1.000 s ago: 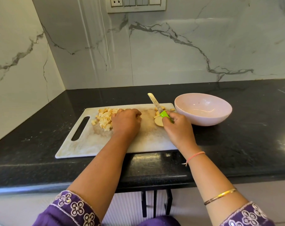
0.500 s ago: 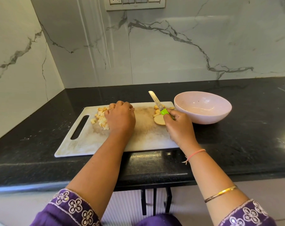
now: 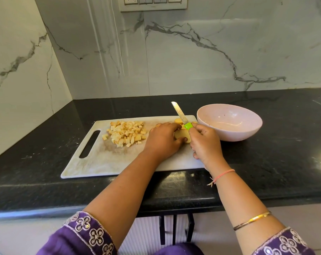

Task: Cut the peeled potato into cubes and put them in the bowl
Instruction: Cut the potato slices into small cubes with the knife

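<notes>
My left hand [image 3: 163, 138] curls around a potato slice [image 3: 181, 134] on the cutting board [image 3: 101, 162]. My right hand [image 3: 204, 142] grips the green-handled knife [image 3: 181, 116], blade pointing away.

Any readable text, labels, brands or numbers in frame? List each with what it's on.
No text can be read anywhere.
switch panel: markings, if any, too small to read.
knife: blade speckled, no print discernible.
bowl, cutting board: plain.

Bowl [image 3: 229, 136] just right of board [image 3: 110, 162], cube pile [image 3: 126, 133] mid-left, free strip in front.
</notes>
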